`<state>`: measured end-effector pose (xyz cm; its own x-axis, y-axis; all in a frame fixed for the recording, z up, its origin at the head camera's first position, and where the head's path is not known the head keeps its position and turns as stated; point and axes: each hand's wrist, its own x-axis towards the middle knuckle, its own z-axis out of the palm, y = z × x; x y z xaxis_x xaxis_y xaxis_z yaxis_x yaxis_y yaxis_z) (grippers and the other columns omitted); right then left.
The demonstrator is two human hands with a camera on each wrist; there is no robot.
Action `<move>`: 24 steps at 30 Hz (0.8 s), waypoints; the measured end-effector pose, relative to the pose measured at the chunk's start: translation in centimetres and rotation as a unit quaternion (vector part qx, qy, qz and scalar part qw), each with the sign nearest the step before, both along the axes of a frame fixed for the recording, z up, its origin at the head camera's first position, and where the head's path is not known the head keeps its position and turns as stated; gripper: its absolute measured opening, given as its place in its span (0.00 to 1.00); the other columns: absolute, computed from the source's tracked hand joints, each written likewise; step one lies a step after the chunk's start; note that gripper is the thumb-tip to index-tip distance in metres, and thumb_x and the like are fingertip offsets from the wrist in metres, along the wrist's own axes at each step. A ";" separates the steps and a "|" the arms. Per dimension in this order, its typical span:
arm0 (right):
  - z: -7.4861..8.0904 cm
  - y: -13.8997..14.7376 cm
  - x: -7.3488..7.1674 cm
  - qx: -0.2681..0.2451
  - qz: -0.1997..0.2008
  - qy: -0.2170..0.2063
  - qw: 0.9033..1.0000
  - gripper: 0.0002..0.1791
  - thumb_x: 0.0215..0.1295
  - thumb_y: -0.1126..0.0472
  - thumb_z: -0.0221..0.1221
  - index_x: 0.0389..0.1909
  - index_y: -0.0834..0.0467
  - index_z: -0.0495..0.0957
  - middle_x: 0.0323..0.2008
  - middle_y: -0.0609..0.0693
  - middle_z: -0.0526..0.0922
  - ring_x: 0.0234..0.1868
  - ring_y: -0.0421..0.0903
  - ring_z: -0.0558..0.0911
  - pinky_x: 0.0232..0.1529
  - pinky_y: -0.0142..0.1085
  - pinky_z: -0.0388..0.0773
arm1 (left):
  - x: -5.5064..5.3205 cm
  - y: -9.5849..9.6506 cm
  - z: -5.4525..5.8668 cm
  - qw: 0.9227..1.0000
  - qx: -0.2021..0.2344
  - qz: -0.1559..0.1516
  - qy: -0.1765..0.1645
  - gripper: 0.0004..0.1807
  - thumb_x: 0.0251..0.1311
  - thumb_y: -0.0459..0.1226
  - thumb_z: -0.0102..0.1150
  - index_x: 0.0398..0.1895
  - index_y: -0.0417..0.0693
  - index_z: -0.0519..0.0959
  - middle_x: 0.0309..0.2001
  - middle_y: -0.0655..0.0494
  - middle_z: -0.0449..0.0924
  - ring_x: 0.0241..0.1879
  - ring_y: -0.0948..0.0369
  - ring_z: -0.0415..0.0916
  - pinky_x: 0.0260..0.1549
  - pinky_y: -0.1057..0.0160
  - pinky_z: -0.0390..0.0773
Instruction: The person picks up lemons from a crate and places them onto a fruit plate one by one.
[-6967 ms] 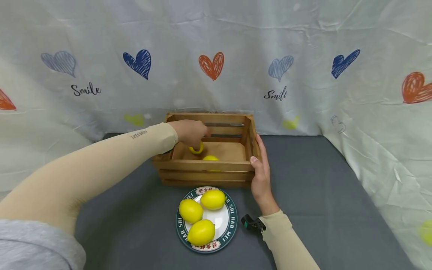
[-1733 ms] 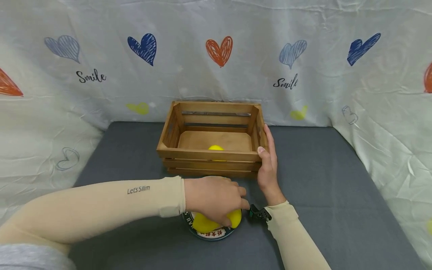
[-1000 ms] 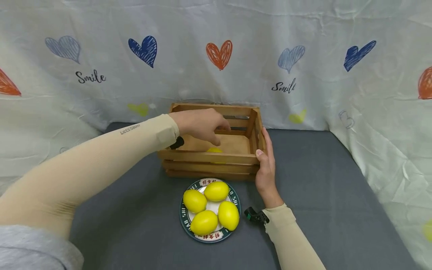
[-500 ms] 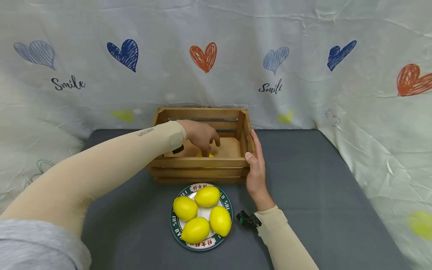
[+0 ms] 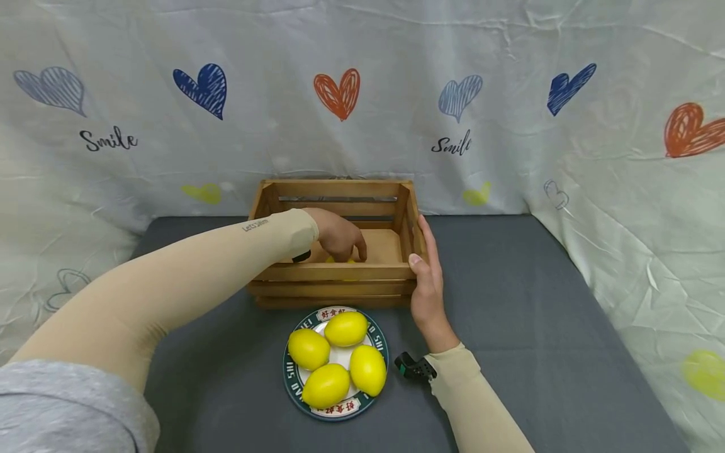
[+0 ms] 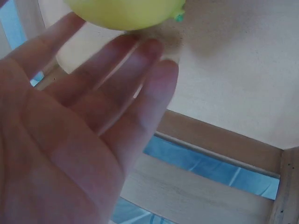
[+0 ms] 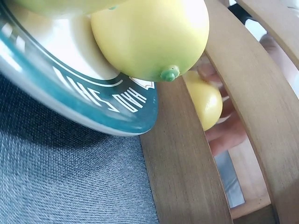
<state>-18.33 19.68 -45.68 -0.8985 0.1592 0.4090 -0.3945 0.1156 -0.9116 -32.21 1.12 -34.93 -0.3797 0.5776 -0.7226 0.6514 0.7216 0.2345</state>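
In the head view my left hand (image 5: 340, 236) reaches down into the slatted wooden crate (image 5: 334, 289). Its fingers hold a yellow lemon (image 7: 208, 100), seen through the slats in the right wrist view with fingers around it; in the left wrist view the fingertips touch the lemon (image 6: 126, 11) from below. My right hand (image 5: 428, 296) grips the crate's right front corner, thumb over the rim and fingers straight along the outer side. In front of the crate stands a round plate (image 5: 291, 374) with a green lettered rim, carrying several lemons (image 5: 368, 371).
A dark grey cloth (image 5: 527, 327) covers the table. Behind it hangs a pale curtain (image 5: 391, 50) printed with hearts and "Smile", close to the crate's back side. The plate stands just before the crate's front wall.
Since the earliest frame a further lemon has come onto the plate. My left hand went from plate back to crate, and its fingers have lowered around the lemon inside. The right hand stays at the crate.
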 end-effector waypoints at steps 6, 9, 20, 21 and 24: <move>0.0 0.1 0.0 -0.001 0.000 0.002 1.000 0.41 0.71 0.53 0.44 0.87 0.36 0.56 0.87 0.38 0.54 0.84 0.42 0.55 0.82 0.61 0.43 | 0.2 0.0 0.2 1.000 -0.005 -0.005 -0.007 0.34 0.74 0.29 0.52 0.81 0.62 0.71 0.79 0.48 0.72 0.76 0.50 0.72 0.66 0.55 0.78; 0.0 0.1 0.0 -0.003 0.001 0.003 1.000 0.41 0.70 0.53 0.44 0.87 0.36 0.56 0.86 0.35 0.54 0.83 0.42 0.55 0.81 0.60 0.43 | 0.2 0.0 0.2 1.000 -0.008 -0.008 -0.005 0.34 0.74 0.29 0.53 0.81 0.61 0.71 0.79 0.47 0.71 0.77 0.50 0.71 0.68 0.54 0.78; 0.0 0.1 0.0 -0.002 0.001 0.000 1.000 0.41 0.71 0.53 0.44 0.87 0.36 0.56 0.87 0.37 0.54 0.84 0.42 0.55 0.82 0.61 0.43 | 0.4 0.1 0.3 1.000 -0.004 -0.018 0.000 0.32 0.74 0.29 0.56 0.79 0.58 0.73 0.79 0.49 0.72 0.76 0.49 0.72 0.68 0.52 0.80; 0.0 0.0 0.0 -0.002 0.001 -0.001 1.000 0.41 0.71 0.53 0.44 0.87 0.36 0.56 0.87 0.36 0.54 0.85 0.42 0.55 0.83 0.61 0.43 | 0.5 0.1 0.3 1.000 -0.004 -0.018 -0.001 0.32 0.74 0.29 0.56 0.79 0.58 0.73 0.79 0.48 0.72 0.76 0.49 0.72 0.69 0.51 0.80; 0.0 0.0 0.0 -0.002 0.001 0.001 1.000 0.41 0.71 0.52 0.44 0.87 0.37 0.56 0.87 0.38 0.54 0.85 0.42 0.54 0.83 0.61 0.42 | 0.5 0.0 0.2 1.000 -0.005 -0.015 -0.002 0.32 0.74 0.28 0.56 0.79 0.56 0.73 0.79 0.48 0.72 0.77 0.49 0.71 0.70 0.51 0.79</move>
